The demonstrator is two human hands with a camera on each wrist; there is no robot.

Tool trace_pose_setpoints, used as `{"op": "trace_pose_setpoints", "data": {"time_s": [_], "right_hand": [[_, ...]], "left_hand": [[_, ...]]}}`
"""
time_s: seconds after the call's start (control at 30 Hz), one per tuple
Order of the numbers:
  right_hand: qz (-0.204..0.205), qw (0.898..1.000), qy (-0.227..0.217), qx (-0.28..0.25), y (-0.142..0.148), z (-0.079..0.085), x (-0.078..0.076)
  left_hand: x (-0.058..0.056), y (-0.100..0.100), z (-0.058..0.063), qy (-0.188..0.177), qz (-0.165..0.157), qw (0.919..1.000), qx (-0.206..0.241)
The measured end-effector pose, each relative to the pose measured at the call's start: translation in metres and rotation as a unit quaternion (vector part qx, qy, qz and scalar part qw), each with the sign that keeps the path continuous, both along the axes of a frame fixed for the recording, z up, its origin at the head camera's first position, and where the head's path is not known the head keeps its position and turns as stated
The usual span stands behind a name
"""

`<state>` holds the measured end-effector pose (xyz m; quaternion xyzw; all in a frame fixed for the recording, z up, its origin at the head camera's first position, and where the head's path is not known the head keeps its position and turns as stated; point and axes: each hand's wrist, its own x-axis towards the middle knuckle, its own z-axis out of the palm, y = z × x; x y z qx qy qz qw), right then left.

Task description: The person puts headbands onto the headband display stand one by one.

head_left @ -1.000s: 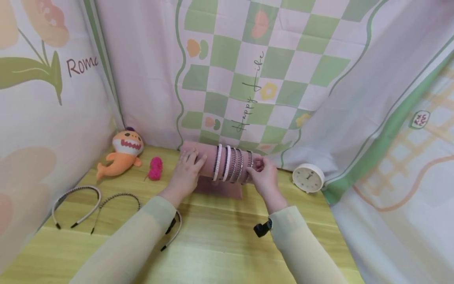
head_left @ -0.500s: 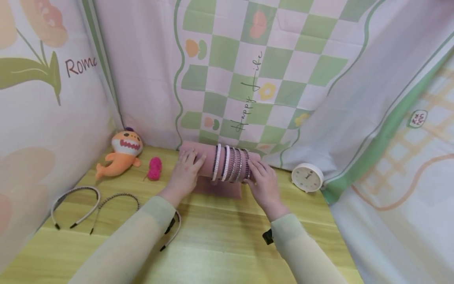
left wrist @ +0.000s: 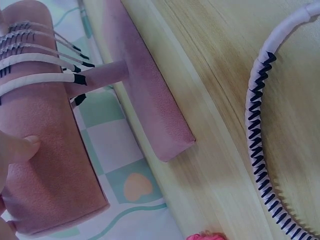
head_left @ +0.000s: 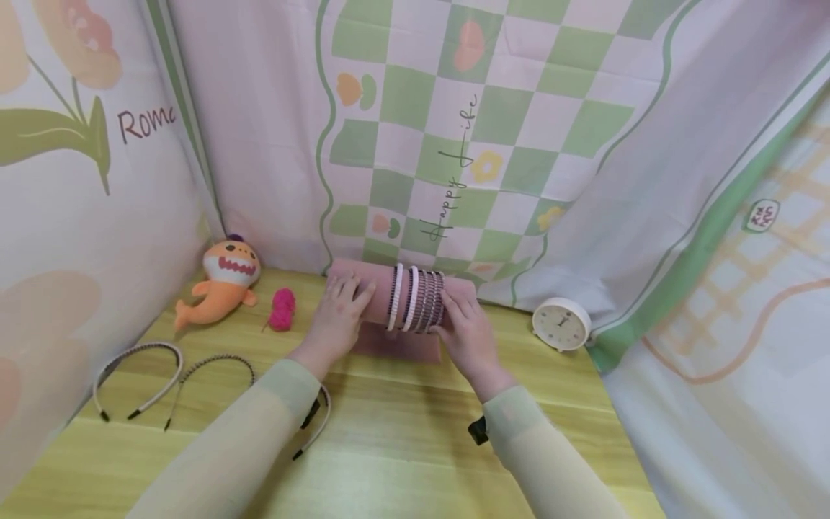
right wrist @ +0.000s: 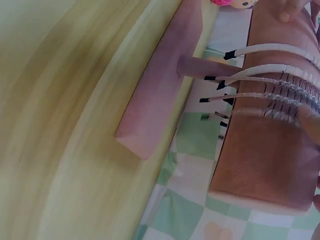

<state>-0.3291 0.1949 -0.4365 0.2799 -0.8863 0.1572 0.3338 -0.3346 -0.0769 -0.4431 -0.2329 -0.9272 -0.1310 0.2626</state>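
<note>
A pink plush headband stand (head_left: 376, 306) carries several headbands (head_left: 418, 299) round its roll: white ones to the left, thin dark-and-silver ones to the right. My left hand (head_left: 336, 317) holds the roll's left end, its thumb (left wrist: 22, 148) across the front in the left wrist view. At the other end, my right hand (head_left: 468, 335) presses its fingers against the rightmost headband. In the right wrist view, that headband (right wrist: 255, 114) is blurred, and the right thumb (right wrist: 310, 124) touches it. The black-tipped headband ends hang beside the stand's post (right wrist: 192, 67).
At left on the wooden table (head_left: 402, 432) lie a pale headband (head_left: 175, 353) and a thin dark one (head_left: 227, 357). Another headband (left wrist: 255, 130) lies partly under my left arm. An orange shark plush (head_left: 227, 285), pink yarn (head_left: 282, 310) and a white clock (head_left: 560, 324) stand at the back.
My right hand has gone from pinching the rightmost headband to pressing it with extended fingers. That headband has slid left along the roll, up against the others. My left hand stays in place.
</note>
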Motion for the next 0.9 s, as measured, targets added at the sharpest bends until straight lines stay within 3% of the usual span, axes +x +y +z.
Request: {"op": "trace_pose_setpoints", "data": {"time_s": [0.27, 0.9], "right_hand": [[0.02, 1.0, 0.019, -0.01, 0.01, -0.015, 0.002], [-0.042, 0.996, 0.074, 0.041, 0.002, -0.024, -0.009]], "left_hand": [[0.0, 0.0, 0.0, 0.009, -0.003, 1.0, 0.002], [0.001, 0.0, 0.003, 0.017, -0.008, 0.9998, 0.001]]}}
